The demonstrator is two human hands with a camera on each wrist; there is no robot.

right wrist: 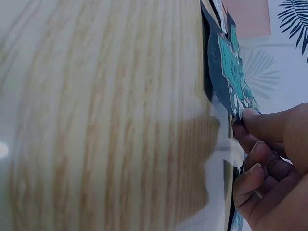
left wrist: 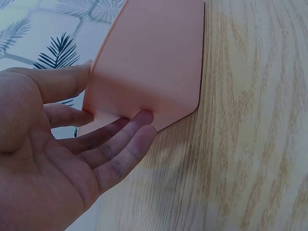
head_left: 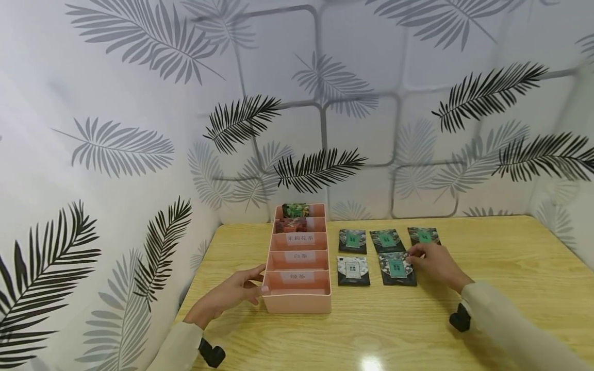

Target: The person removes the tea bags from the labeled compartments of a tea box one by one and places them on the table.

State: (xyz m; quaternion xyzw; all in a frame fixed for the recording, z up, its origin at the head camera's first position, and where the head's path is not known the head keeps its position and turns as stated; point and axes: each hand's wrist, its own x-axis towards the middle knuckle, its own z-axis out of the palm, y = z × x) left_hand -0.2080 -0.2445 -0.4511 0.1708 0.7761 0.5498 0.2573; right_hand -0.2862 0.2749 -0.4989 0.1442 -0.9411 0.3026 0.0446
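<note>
In the head view my left hand (head_left: 234, 293) holds the near left corner of a pink divided box (head_left: 297, 305). The left wrist view shows its thumb at the rim and other fingertips against the outer side wall (left wrist: 149, 53). My right hand (head_left: 438, 265) pinches the right edge of a dark tea packet with a teal label (head_left: 396, 268). In the right wrist view thumb and index finger meet on that packet's corner (right wrist: 231, 72), and the packet looks tilted. Its other fingers are curled below.
Behind the held packet lie three dark packets with green labels, including the left one (head_left: 352, 240). Left of it lies a white-and-dark packet (head_left: 353, 270). The box's back compartments hold green packets (head_left: 295, 210) and red packets (head_left: 291, 225); paper labels mark its nearer dividers. A leaf-patterned wall borders the wooden table (head_left: 371, 324).
</note>
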